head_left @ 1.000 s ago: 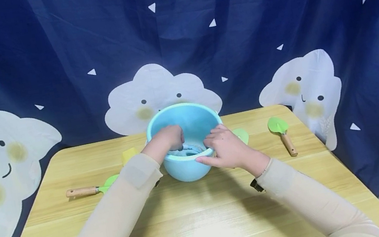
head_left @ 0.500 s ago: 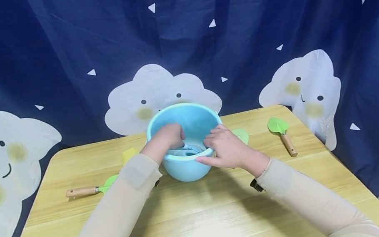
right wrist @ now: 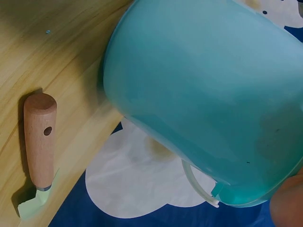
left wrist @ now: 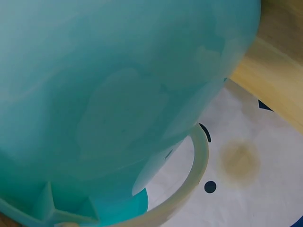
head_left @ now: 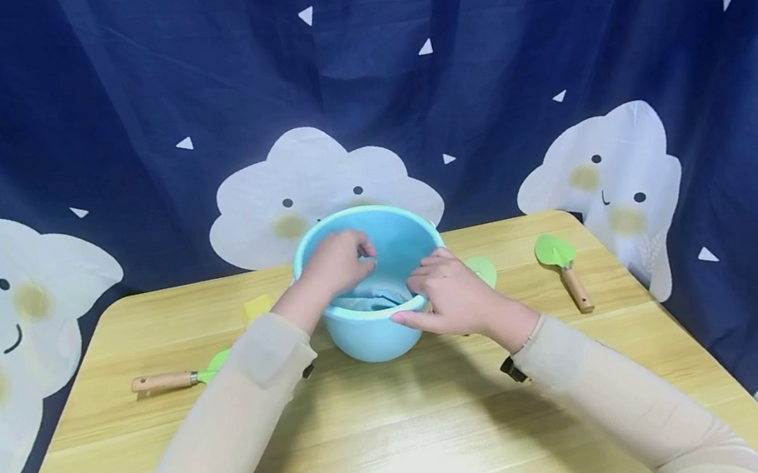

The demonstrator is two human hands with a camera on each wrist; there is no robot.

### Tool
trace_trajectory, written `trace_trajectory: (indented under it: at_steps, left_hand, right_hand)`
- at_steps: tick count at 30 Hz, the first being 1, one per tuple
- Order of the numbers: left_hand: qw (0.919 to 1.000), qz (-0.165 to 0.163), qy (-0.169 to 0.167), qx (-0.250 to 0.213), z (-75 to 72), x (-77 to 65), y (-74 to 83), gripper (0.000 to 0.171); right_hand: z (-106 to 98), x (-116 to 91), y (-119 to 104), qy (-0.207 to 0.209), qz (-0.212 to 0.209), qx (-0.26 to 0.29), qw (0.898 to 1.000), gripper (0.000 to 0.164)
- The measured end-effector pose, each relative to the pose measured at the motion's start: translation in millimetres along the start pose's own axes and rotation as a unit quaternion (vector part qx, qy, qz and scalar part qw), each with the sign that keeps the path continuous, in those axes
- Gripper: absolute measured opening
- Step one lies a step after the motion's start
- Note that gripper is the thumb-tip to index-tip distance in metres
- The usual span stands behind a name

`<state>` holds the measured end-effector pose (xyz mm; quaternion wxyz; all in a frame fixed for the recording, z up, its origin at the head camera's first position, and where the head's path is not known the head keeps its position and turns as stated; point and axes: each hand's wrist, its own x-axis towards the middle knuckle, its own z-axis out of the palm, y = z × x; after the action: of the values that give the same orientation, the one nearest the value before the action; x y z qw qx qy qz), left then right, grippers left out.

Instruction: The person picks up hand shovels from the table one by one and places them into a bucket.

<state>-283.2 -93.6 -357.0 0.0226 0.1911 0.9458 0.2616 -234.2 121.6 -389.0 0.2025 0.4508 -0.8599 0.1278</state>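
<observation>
A light blue bucket [head_left: 374, 346] stands at the back middle of the table, its mouth tilted toward me; a pale handle [left wrist: 199, 163] shows in the left wrist view. My right hand [head_left: 453, 291] grips the bucket's front right rim, thumb outside and fingers over the edge. Above the bucket's opening is my left hand [head_left: 342, 264], its fingers loosely bent, with nothing visible between them. Low inside the bucket lies a light blue, folded-looking thing [head_left: 378, 301]; its kind cannot be told. In the left wrist view the bucket wall hides the left hand.
On the wooden table [head_left: 414, 433], a green trowel [head_left: 164, 382] with a wooden handle lies left, its blade partly behind my left sleeve. Another green trowel [head_left: 575, 288] lies right. A yellow thing [head_left: 257, 308] and a pale green piece [head_left: 482, 271] flank the bucket. A dark blue curtain [head_left: 456, 71] hangs behind.
My left hand has risen from deep inside the bucket and its fingers have loosened. The right hand and the bucket have stayed in place.
</observation>
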Motion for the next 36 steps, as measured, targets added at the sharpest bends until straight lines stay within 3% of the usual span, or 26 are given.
trace_trajectory:
  at_steps: [5, 25, 36]
  left_hand:
    - [0.9990, 0.022, 0.034, -0.016, -7.9, -3.0, 0.0, 0.009]
    - [0.9905, 0.027, 0.127, -0.044, -64.1, -43.6, -13.8, 0.021]
    - [0.9842, 0.026, 0.173, -0.030, -77.8, -79.3, -45.8, 0.019]
  right_hand:
    - [-0.2, 0.3, 0.7, 0.004, 0.000, 0.002, 1.000, 0.066]
    - [-3.8, -0.9, 3.9, 0.016, -0.004, 0.003, 1.000, 0.067]
    - [0.8, -0.1, -0.3, 0.012, -0.002, 0.009, 1.000, 0.066]
